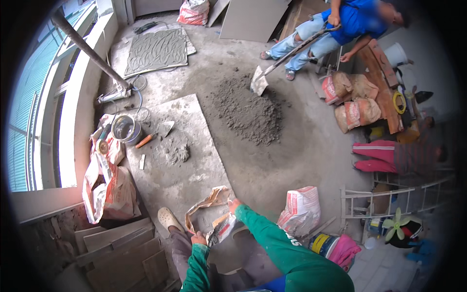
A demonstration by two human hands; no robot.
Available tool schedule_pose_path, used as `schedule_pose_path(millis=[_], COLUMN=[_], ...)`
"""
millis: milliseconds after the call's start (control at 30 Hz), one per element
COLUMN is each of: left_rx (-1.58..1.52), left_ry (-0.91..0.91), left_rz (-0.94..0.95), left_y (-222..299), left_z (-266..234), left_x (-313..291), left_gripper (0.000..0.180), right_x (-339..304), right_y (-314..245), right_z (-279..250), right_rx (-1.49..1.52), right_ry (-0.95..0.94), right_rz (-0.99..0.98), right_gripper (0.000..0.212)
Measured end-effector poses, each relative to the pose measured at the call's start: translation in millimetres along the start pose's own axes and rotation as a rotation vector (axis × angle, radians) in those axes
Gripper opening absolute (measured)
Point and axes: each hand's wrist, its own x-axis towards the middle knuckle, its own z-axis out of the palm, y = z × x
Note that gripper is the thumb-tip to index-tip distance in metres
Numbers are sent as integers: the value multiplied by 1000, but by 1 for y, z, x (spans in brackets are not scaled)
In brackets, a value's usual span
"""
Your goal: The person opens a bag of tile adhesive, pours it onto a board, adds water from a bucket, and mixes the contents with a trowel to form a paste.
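An open-topped paper sack [221, 193] with torn, folded edges is in front of me, grey inside. My left hand [198, 238] is closed on its near edge, and my right hand [234, 204] grips its right side. Ahead on the floor lies a heap of grey mortar mix [255, 112]. A shovel [259, 83] rests its blade in that heap, held by a co-worker [357, 24] in a blue shirt.
A large tile [189, 119] at left carries a mortar lump [176, 151], a trowel [167, 128] and an orange-handled tool [144, 141]. Beside it stand a bucket [125, 129] and crumpled sacks [119, 192]. A ladder [399, 197] and another person [377, 156] are at right.
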Motion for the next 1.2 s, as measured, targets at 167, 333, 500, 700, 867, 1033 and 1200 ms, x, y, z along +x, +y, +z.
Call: schedule_pose_path(millis=[167,333,500,700,867,1033,1200], left_rx=[250,69,58,-68,307,55,68], left_ry=[50,-27,19,190,242,303,403], left_rz=[27,74,-25,-61,-5,-58,-205], left_y=[20,20,35,62,94,113,123], left_z=[12,18,22,19,20,32,44], left_x=[18,47,69,103,141,199,282], left_gripper=[44,40,41,46,51,49,51], right_x=[9,24,53,104,142,192,264], right_y=[-21,-41,-46,-67,-96,-138,-178], right_z=[-15,-19,-26,-40,-54,-59,-42], right_rx=[-35,-25,0,-32,31,37,-45], right_ry=[20,39,43,-91,-197,-88,-84], right_rz=[11,61,27,-140,-142,-120,-207], right_gripper=[52,47,45,50,48,48,40])
